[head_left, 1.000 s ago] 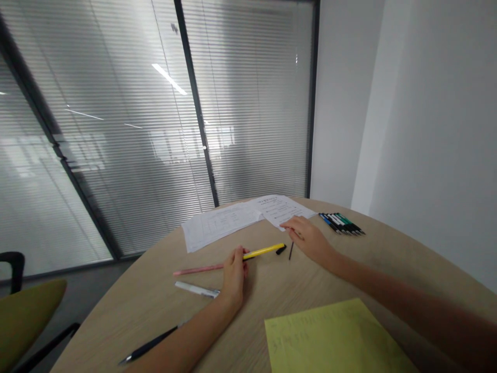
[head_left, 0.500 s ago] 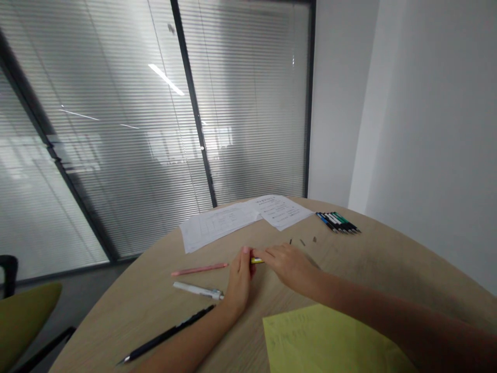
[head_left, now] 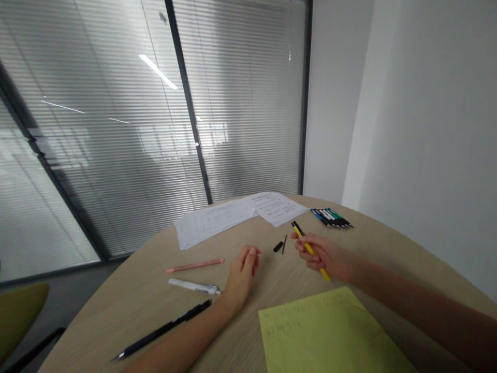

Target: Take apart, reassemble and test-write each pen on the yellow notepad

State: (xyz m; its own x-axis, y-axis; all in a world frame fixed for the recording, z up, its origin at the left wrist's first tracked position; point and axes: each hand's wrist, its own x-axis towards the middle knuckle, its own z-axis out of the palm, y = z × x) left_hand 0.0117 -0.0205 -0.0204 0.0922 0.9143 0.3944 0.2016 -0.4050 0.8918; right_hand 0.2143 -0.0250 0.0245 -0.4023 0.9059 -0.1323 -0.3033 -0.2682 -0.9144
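My right hand (head_left: pixel 326 256) grips a slim yellow pencil (head_left: pixel 309 247) with a black upper end, tilted over the table. Its fingers wrap round the barrel, and the lower end shows below the palm. My left hand (head_left: pixel 243 272) rests on the table with its fingers curled and thumb against them; their inside is hidden. Between the hands lie a short black cap-like piece (head_left: pixel 278 246) and a thin dark stick (head_left: pixel 284 244). Left of my left hand are a pink pencil (head_left: pixel 195 265), a white mechanical pencil (head_left: pixel 192 285) and a black mechanical pencil (head_left: pixel 163 330).
Several pencils (head_left: pixel 332 218) lie in a row at the back right of the round wooden table (head_left: pixel 225 342). Printed sheets (head_left: pixel 212 220) cover its far side. A yellow sheet (head_left: pixel 322 331) with faint writing lies in front. A yellow-green chair (head_left: pixel 21 316) stands at the left.
My right hand has moved right, away from my left, carrying the yellow pencil, which now shows along its length. The black piece and thin stick between the hands are now in clear view.
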